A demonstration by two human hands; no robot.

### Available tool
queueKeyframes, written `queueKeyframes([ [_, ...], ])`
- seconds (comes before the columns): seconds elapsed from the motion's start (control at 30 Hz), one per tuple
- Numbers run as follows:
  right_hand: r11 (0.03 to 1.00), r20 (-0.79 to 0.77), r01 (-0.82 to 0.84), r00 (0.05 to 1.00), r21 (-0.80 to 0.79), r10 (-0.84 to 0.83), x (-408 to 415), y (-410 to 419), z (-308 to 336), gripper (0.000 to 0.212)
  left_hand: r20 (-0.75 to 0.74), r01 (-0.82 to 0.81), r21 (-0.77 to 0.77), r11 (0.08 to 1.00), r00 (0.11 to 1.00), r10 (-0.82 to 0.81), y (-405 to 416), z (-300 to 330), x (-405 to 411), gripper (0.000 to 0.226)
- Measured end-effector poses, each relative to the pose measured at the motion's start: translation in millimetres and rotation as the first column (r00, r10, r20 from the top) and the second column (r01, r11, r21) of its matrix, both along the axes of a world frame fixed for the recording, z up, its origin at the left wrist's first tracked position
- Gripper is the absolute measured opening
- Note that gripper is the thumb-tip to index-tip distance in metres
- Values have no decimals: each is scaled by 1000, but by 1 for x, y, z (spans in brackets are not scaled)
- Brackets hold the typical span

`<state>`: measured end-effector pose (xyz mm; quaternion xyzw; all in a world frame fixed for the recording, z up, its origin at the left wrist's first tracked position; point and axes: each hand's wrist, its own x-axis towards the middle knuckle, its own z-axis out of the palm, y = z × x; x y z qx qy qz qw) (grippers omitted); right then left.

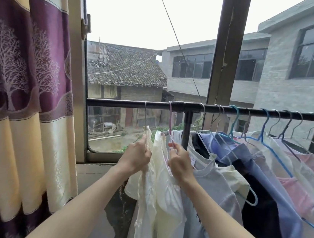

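Observation:
A black clothes rail [134, 102] runs across the window. A cream garment [162, 189] hangs below it. My left hand [136, 157] grips the stem of a silver wire hanger [145, 115] hooked over the rail, together with the cream cloth at its neck. My right hand [180, 163] pinches the stem of a pink hanger [169, 118] hooked next to the rail's T-joint. Both hands are close together, just under the rail.
Several more hangers with clothes fill the rail to the right: a grey-blue shirt [215, 186], a black piece [263, 216], a pink top [298, 189]. A purple and cream curtain [22, 91] hangs at the left. The rail's upright post [186, 130] stands behind my right hand.

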<state>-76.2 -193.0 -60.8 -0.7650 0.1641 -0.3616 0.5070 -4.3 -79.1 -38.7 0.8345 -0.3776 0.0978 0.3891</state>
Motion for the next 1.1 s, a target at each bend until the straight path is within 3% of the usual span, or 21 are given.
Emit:
queueKeyframes([
  [0.43,997,39,-69,997,47,67,-3,-4,1,17,23,-92,-38,995,995,92,0,-3,0,53],
  [0.73,995,14,-76,997,67,75,-6,1,4,25,35,-135,96,986,991,133,9,1,6,52],
  [0.83,990,-42,-39,999,-134,34,-19,1,8,28,112,-245,150,958,967,230,10,2,5,62],
  [0.9,934,7,77,997,-348,-80,-32,-5,15,29,188,-321,27,947,932,311,11,8,0,60],
  [1.0,782,150,305,952,-544,-268,-48,-23,32,28,291,-229,-203,952,914,282,1,22,-14,50],
  [1.1,735,-41,323,902,-597,-430,-54,-51,39,35,260,-78,-135,988,959,111,-22,30,-36,53],
])
